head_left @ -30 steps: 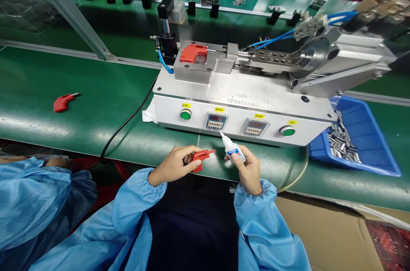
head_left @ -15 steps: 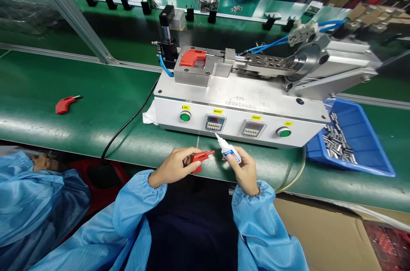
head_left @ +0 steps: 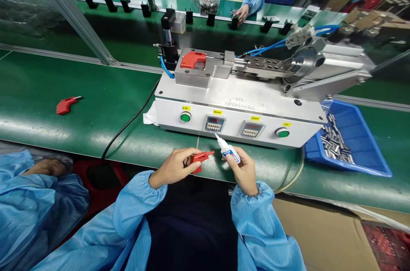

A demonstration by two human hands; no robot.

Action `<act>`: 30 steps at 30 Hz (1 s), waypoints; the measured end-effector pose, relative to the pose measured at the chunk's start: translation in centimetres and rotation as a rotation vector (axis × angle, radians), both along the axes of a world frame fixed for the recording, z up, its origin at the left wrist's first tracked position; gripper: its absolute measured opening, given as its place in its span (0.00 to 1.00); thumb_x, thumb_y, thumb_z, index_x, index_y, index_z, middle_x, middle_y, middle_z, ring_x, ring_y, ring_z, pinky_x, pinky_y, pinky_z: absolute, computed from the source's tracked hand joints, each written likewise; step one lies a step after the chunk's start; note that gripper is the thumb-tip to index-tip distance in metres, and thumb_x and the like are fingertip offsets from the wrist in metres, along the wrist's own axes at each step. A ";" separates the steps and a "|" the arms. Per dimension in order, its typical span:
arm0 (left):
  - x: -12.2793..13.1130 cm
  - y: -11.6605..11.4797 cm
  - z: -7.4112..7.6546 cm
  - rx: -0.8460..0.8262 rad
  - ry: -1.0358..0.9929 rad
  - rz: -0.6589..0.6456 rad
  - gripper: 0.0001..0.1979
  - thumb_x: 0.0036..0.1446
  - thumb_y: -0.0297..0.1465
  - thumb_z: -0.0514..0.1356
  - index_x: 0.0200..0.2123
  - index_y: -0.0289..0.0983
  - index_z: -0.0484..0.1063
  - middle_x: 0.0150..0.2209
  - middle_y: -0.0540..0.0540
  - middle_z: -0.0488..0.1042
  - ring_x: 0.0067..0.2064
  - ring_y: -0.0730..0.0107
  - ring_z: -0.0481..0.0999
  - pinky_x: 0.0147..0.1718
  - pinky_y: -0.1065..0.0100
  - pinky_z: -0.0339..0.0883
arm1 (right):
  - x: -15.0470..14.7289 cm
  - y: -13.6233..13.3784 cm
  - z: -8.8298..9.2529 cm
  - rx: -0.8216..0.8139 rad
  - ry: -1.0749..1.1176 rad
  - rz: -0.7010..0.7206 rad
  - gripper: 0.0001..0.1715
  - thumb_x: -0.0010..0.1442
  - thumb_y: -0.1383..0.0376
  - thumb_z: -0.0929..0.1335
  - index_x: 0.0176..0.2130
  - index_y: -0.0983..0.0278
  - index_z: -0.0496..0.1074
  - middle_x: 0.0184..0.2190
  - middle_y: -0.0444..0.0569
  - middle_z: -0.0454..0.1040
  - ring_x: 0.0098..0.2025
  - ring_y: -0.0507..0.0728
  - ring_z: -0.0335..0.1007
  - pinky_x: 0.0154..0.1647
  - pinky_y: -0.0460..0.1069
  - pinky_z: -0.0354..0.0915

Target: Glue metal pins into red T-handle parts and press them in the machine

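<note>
My left hand (head_left: pixel 175 166) is closed around a red plastic handle (head_left: pixel 200 157), whose thin red stem points right. In my right hand (head_left: pixel 245 171) is a small white glue bottle (head_left: pixel 229 151) with a blue label, tilted so its nozzle points up and left. The nozzle sits close to the stem's end, apart from it. Both hands are over the front edge of the green bench, before a white machine (head_left: pixel 237 119). Another red handle (head_left: pixel 193 60) lies in the machine's metal fixture, with a metal rod at its right end.
A red handle with a metal shaft (head_left: pixel 66 105) lies on the bench at left. On the right, a blue bin (head_left: pixel 368 142) holds several metal pieces. A black cable (head_left: pixel 128 120) runs off the bench edge. Across the line, a co-worker's hand (head_left: pixel 242 13) touches small parts.
My hands, the handle and the glue bottle stay almost still. Across the line, the co-worker has reached forward and down to the small parts. The view has shifted slightly.
</note>
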State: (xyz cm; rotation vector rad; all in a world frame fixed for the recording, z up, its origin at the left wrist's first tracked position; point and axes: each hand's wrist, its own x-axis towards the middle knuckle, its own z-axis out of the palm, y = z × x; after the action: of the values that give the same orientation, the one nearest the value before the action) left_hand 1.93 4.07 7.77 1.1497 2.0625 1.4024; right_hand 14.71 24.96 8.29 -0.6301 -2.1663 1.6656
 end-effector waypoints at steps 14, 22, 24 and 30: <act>0.0 -0.2 -0.2 -0.031 -0.106 0.034 0.15 0.65 0.37 0.62 0.49 0.37 0.81 0.27 0.51 0.72 0.27 0.72 0.67 0.28 0.71 0.66 | -0.2 -0.2 0.1 -0.036 0.042 0.002 0.24 0.60 0.44 0.74 0.40 0.61 0.79 0.30 0.47 0.77 0.30 0.56 0.71 0.32 0.50 0.68; -0.6 -0.5 -0.3 0.011 -0.230 0.040 0.17 0.65 0.39 0.63 0.51 0.36 0.81 0.31 0.49 0.77 0.30 0.71 0.69 0.31 0.70 0.67 | 0.2 0.3 -0.6 -0.172 0.167 -0.037 0.25 0.59 0.43 0.74 0.40 0.60 0.76 0.26 0.43 0.74 0.25 0.53 0.67 0.29 0.49 0.66; -0.6 -0.5 -0.3 0.012 -0.237 0.045 0.17 0.65 0.40 0.63 0.51 0.35 0.80 0.31 0.49 0.76 0.29 0.71 0.69 0.30 0.70 0.66 | 0.3 0.4 -0.9 -0.170 0.144 -0.013 0.25 0.57 0.43 0.75 0.38 0.61 0.76 0.26 0.43 0.74 0.24 0.53 0.66 0.28 0.49 0.64; -0.6 -0.6 -0.2 0.027 -0.241 0.058 0.17 0.65 0.39 0.63 0.50 0.35 0.81 0.32 0.48 0.77 0.30 0.71 0.69 0.31 0.70 0.67 | 0.4 0.3 -1.2 -0.134 0.148 -0.106 0.24 0.54 0.44 0.75 0.35 0.61 0.76 0.25 0.42 0.72 0.23 0.51 0.59 0.25 0.48 0.58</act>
State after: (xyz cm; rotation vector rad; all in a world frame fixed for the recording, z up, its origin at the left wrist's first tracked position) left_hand 1.29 3.52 7.56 0.8882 1.9256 1.5194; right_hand 15.15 25.30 7.06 -0.6257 -1.8988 1.7524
